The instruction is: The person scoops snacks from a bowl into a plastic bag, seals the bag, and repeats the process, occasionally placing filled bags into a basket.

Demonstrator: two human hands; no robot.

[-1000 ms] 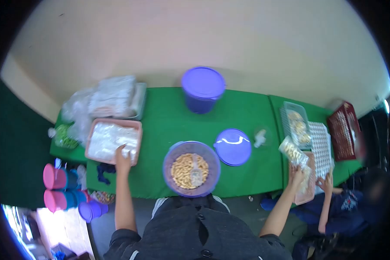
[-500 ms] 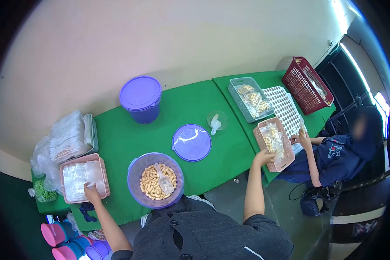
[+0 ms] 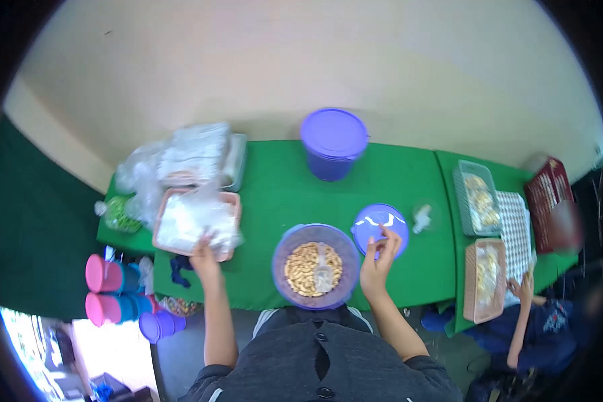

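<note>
At the left, my left hand [image 3: 206, 254] pinches a clear plastic bag [image 3: 229, 236], somewhat blurred, at the front edge of a pink basket [image 3: 158, 228] filled with more such bags. My right hand [image 3: 380, 264] is raised with its fingers apart and nothing in them, over the near edge of a purple lid [image 3: 375, 218]. Between my hands stands a purple tub [image 3: 283, 268] of small tan snack pieces [image 3: 303, 269]. A clear scoop [image 3: 323, 276] rests on the pieces.
A lidded purple bucket [image 3: 333, 144] stands near the wall. To the right are a pale green basket [image 3: 463, 204] and a peach basket [image 3: 472, 295], both with filled bags, and a red basket [image 3: 543, 201]. A co-worker's hands [image 3: 524, 289] are beside them.
My right hand has left the peach basket with the filled bags and come back towards the tub. My left hand now lifts a plastic bag. The view has turned left.
</note>
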